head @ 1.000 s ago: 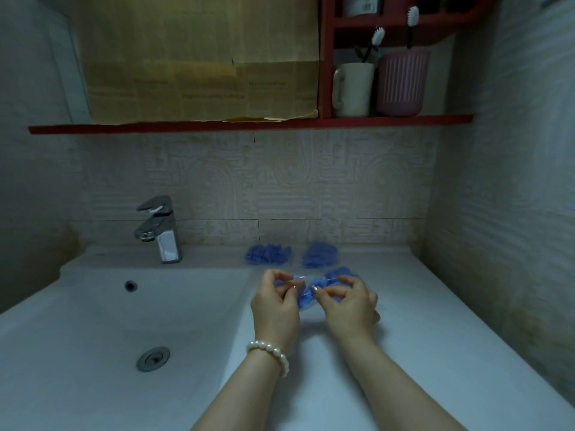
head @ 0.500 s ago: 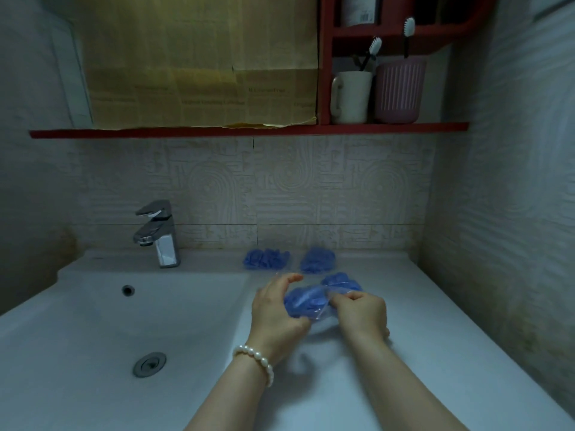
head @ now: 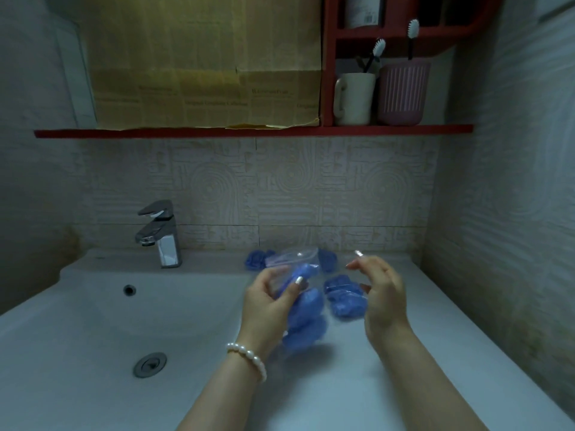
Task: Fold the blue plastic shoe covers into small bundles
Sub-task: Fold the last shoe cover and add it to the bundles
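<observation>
faucet (head: 161,234) crowds the left; counter (head: 404,306) open rightward.

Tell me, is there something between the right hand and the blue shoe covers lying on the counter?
Nothing visible. The right hand hovers open beside the loose shoe covers; the left hand holds a clear bag of covers.

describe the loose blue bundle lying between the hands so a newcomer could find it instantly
Start at the white countertop right of the sink basin. Just inside the open right hand lies a crumpled blue bundle resting on the counter. Unlike the blue covers in the clear bag gripped by the left hand, and the two bundles by the back wall, it is unbagged and nearest the right palm.
</observation>
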A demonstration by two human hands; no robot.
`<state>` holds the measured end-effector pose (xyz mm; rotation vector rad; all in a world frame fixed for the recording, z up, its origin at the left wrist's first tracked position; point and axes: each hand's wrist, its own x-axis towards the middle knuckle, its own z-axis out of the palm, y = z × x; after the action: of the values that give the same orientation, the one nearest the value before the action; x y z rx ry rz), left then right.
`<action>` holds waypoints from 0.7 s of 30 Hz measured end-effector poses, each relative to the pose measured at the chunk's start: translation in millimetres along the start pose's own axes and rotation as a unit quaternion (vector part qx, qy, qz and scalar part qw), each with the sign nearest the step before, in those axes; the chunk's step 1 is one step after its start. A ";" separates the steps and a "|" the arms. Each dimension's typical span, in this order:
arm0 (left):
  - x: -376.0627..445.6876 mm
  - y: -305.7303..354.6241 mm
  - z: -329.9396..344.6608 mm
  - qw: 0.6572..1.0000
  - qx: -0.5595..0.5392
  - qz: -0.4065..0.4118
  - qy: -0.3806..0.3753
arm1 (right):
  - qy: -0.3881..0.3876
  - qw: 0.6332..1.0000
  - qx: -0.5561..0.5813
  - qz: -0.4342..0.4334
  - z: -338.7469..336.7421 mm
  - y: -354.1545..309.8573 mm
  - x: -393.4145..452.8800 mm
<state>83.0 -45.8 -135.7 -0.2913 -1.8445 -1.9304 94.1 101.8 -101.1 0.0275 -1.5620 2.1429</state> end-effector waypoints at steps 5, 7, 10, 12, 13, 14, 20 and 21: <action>-2.3 7.8 0.5 0.962 -0.145 -0.210 -0.098 | -0.128 0.987 -0.010 0.097 0.7 5.0 4.5; -3.7 3.1 -0.3 0.954 -0.121 -0.246 -0.120 | -0.180 0.970 -0.106 0.126 3.0 11.0 2.9; -3.5 -0.5 -1.2 0.949 -0.136 -0.264 -0.109 | -0.188 0.956 -0.186 0.125 0.9 19.0 1.7; -4.5 -0.3 -1.3 0.942 -0.162 -0.266 -0.124 | -0.152 0.966 -0.174 0.112 -1.2 19.4 4.3; -6.1 0.9 -1.4 0.938 -0.168 -0.267 -0.139 | -0.130 0.973 -0.154 0.112 -1.8 19.3 5.5; -7.8 1.6 -1.8 0.937 -0.159 -0.266 -0.162 | -0.113 0.979 -0.130 0.112 -2.0 18.4 6.7; -13.5 1.2 0.6 0.939 -0.103 -0.243 -0.221 | -0.081 0.980 -0.025 0.181 -4.0 13.2 10.1; -14.1 1.5 1.5 0.940 -0.099 -0.244 -0.219 | -0.080 0.977 -0.005 0.196 -5.0 12.5 11.0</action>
<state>95.8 -41.9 -140.6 -0.3789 -2.1539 -2.5668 80.8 107.5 -110.8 -0.1254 -1.7926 2.4850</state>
